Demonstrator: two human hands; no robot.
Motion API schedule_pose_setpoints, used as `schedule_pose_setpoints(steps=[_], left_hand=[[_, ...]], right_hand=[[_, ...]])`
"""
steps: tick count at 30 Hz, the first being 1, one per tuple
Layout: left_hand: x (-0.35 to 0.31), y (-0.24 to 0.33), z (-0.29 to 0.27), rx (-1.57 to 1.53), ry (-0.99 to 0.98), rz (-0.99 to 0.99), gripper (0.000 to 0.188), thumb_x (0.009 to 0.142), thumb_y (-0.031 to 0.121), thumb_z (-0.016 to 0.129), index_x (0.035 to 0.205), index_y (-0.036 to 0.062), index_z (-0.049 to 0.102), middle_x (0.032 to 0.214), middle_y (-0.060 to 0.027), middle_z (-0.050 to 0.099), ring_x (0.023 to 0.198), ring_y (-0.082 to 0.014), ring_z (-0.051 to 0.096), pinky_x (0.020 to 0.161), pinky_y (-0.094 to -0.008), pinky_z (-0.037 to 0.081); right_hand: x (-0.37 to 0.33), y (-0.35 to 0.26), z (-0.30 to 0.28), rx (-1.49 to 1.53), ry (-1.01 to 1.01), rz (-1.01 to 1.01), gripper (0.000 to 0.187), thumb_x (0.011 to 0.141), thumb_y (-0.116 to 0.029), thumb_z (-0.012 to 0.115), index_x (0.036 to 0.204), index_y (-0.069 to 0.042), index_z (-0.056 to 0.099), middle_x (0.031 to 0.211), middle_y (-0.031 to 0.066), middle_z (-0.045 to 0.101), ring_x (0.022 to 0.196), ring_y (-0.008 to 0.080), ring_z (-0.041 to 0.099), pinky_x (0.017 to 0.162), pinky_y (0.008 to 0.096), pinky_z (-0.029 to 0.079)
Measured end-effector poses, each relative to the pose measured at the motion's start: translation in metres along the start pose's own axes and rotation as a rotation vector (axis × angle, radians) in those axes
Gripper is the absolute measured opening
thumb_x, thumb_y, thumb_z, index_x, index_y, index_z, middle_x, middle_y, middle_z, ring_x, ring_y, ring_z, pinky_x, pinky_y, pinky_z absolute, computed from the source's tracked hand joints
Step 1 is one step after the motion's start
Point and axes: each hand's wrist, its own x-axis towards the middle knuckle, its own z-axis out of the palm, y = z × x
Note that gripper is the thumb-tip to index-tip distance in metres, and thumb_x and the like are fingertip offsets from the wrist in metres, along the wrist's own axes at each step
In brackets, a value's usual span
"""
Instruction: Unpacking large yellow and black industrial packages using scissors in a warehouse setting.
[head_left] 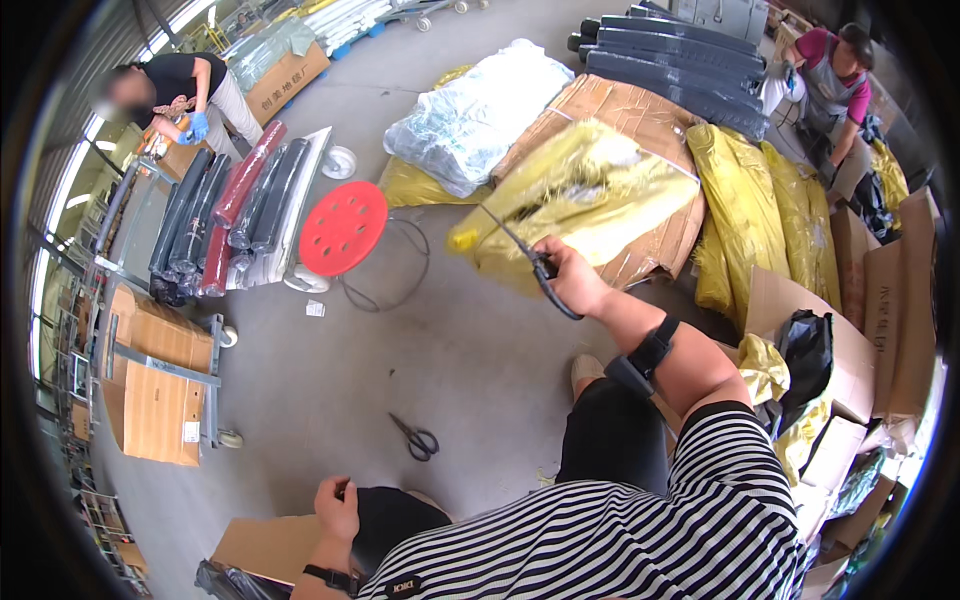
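My right hand (572, 278) is stretched forward, gripping black scissors (528, 260) whose blades point up-left at a yellow plastic-wrapped bundle (590, 195) lying on a flattened cardboard box (640, 110). My left hand (338, 508) rests low on my left knee in a loose fist, holding nothing that I can see. A second pair of black scissors (417, 438) lies on the grey concrete floor between my legs and the left hand.
A red round stool (343, 228) stands ahead left, beside a cart of dark and red rolls (225, 215). Clear plastic packs (478, 115), yellow bundles (745, 215), cardboard boxes (860, 340) and dark rolls (670, 60) surround me. One person (185, 95) works at far left, another person (835, 85) at far right.
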Motion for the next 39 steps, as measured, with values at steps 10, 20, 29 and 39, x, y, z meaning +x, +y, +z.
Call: schedule_pose_setpoints(steps=[10, 20, 29, 39], left_hand=[[0.007, 0.042, -0.007, 0.123, -0.468, 0.441, 0.047, 0.078, 0.022, 0.073, 0.117, 0.0027, 0.057, 0.121, -0.0174, 0.057, 0.115, -0.0319, 0.053, 0.098, -0.0409, 0.042], [0.072, 0.139, 0.032, 0.056, -0.058, 0.612, 0.098, 0.052, 0.030, 0.089, 0.133, 0.0055, 0.039, 0.132, -0.0175, 0.047, 0.129, -0.0360, 0.037, 0.114, -0.0440, 0.022], [0.003, 0.100, 0.012, 0.030, -0.079, 0.341, 0.075, 0.049, 0.035, 0.089, 0.106, 0.0044, 0.050, 0.101, -0.0147, 0.057, 0.104, -0.0361, 0.053, 0.090, -0.0452, 0.041], [-0.021, 0.157, -0.070, 0.161, 0.149, 0.485, 0.073, 0.052, 0.036, 0.087, 0.108, 0.0070, 0.050, 0.104, -0.0116, 0.059, 0.100, -0.0307, 0.056, 0.089, -0.0427, 0.040]], right_hand=[[-0.124, -0.153, 0.060, 0.220, -0.113, 0.006, 0.041, 0.071, 0.013, 0.058, 0.106, -0.007, 0.049, 0.070, -0.0057, 0.047, 0.057, 0.0023, 0.043, 0.047, 0.0196, 0.032], [-0.141, -0.237, 0.062, 0.596, 0.133, -0.144, 0.030, 0.078, 0.005, 0.061, 0.102, -0.011, 0.052, 0.072, -0.0046, 0.046, 0.048, 0.0034, 0.043, 0.040, 0.0173, 0.037], [-0.110, -0.245, 0.137, 0.597, -0.106, -0.218, 0.031, 0.079, 0.003, 0.060, 0.104, -0.014, 0.052, 0.070, -0.0049, 0.046, 0.050, 0.0039, 0.042, 0.042, 0.0173, 0.035], [-0.060, -0.226, 0.069, 0.762, 0.257, -0.276, 0.028, 0.078, 0.001, 0.060, 0.103, -0.013, 0.056, 0.070, -0.0053, 0.050, 0.047, 0.0047, 0.043, 0.040, 0.0178, 0.035]])
